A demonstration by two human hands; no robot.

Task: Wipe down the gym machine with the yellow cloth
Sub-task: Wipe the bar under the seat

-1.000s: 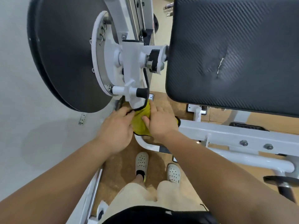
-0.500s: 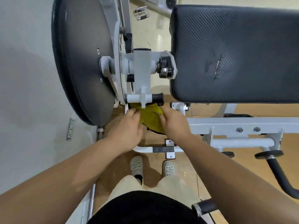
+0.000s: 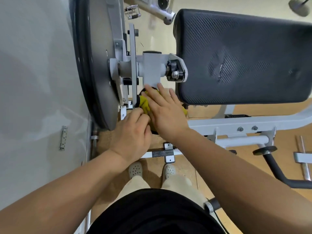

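The yellow cloth point(image 3: 144, 103) with a black edge is bunched just below the white pivot bracket point(image 3: 151, 70) of the gym machine, beside its thin white plate point(image 3: 132, 68). My left hand point(image 3: 133, 132) grips the cloth's lower part with curled fingers. My right hand point(image 3: 164, 109) lies over the cloth with straight, spread fingers, the fingertips touching the bracket's lower end. Most of the cloth is hidden under both hands.
A large dark disc point(image 3: 94, 65) stands at the left against a grey wall point(image 3: 33, 73). The black padded seat point(image 3: 243, 56) fills the upper right above the white frame point(image 3: 236, 123). A black curved handle point(image 3: 276, 173) sits at the right. My feet point(image 3: 135, 169) stand on the tan floor.
The view has shifted so the machine sits more to the left. My right hand has opened and spread flat over the cloth, reaching up to the bracket. The small handle is now covered.
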